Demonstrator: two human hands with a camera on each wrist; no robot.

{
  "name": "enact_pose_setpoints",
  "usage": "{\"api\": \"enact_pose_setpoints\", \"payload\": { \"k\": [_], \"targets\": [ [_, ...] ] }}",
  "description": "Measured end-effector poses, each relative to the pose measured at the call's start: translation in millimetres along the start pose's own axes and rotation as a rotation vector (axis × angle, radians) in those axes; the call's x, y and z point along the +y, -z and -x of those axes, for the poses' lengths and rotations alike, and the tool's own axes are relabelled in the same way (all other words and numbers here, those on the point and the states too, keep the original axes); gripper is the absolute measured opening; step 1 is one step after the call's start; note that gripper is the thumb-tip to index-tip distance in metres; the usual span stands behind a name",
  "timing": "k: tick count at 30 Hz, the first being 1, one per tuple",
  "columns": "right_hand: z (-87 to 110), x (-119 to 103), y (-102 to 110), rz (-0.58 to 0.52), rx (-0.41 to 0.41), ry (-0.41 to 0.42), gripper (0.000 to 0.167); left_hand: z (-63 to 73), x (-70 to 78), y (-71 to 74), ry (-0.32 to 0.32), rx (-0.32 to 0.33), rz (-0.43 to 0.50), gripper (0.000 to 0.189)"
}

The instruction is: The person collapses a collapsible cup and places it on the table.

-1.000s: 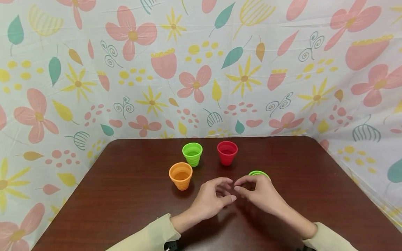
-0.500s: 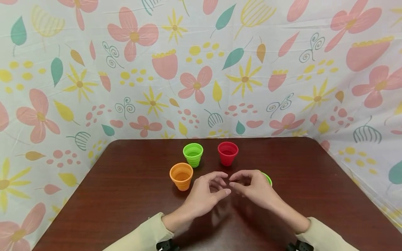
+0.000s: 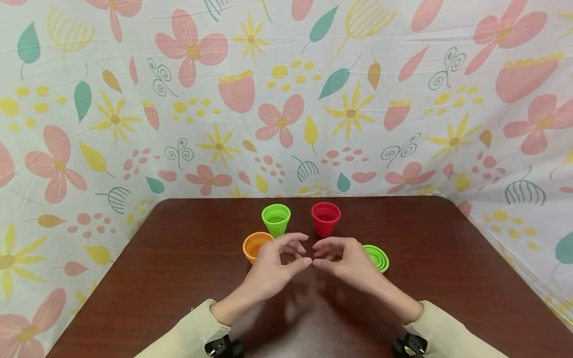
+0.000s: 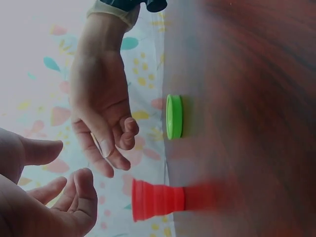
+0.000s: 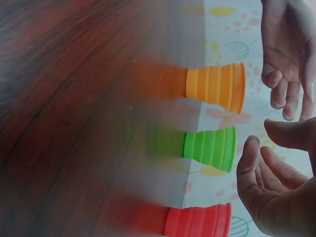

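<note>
Behind the red cup (image 3: 326, 219) hangs a flowered cloth (image 3: 286, 109); beneath it spreads the dark table (image 3: 156, 298). Nearer than the red cup, the left hand (image 3: 270, 268) and right hand (image 3: 351, 263) hover just apart, fingers loosely bent. Left of it stand an orange cup (image 3: 253, 245) and green cup (image 3: 276, 218); right, a flattened green cup (image 3: 378, 257).

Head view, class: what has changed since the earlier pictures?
The left hand and right hand moved up-left in view; the left now partly hides the orange cup, the right uncovers more of the flat green cup. Nothing gripped or released. Those cups, the red cup and tall green cup stayed.
</note>
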State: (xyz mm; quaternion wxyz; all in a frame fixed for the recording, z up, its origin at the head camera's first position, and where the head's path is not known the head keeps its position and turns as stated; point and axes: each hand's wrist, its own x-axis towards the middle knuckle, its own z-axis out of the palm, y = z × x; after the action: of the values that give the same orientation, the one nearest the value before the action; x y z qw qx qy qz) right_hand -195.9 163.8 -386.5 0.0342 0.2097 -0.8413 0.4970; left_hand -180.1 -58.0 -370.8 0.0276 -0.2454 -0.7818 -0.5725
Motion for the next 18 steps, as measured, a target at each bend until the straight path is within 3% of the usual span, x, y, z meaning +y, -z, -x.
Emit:
{"api": "enact_pose_setpoints", "payload": {
  "k": [7, 13, 18],
  "targets": [
    [-10.6, -0.1, -10.1, 0.033, -0.005, 0.037, 0.027, 2.8, -0.9, 17.9, 0.0, 0.039, -0.035, 0.04],
    [-18.9, -1.5, -17.2, 0.002, -0.028, 0.042, 0.03, 4.6, -6.2, 31.6, -0.041, 0.088, -0.059, 0.04],
    [-26.9, -1.2, -23.5, -0.017, -0.055, 0.055, 0.034, 8.4, -11.9, 46.8, -0.033, 0.109, -0.101, 0.042]
  ]
}}
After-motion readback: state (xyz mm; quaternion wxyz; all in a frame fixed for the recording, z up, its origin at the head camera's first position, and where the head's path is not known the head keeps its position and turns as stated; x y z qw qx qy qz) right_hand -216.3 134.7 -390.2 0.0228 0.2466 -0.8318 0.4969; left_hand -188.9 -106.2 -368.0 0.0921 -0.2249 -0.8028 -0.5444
